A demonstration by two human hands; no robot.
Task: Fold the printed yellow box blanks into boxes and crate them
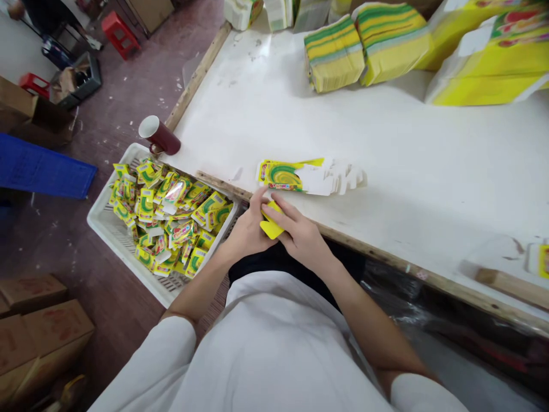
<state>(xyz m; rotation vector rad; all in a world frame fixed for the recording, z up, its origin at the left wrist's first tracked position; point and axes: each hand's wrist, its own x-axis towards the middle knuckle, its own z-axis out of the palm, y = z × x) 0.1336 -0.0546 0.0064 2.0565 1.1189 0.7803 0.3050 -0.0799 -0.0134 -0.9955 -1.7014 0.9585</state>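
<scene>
Yellow card [271, 228] pinched by fingers of both hands [274, 229]; its print is unreadable.

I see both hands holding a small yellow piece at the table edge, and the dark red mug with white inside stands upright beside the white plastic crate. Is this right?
Not quite. In the head view the dark red mug with white inside lies on its side beside the white plastic crate, not upright. Both hands, left and right, do hold the small yellow piece at the table edge.
</scene>
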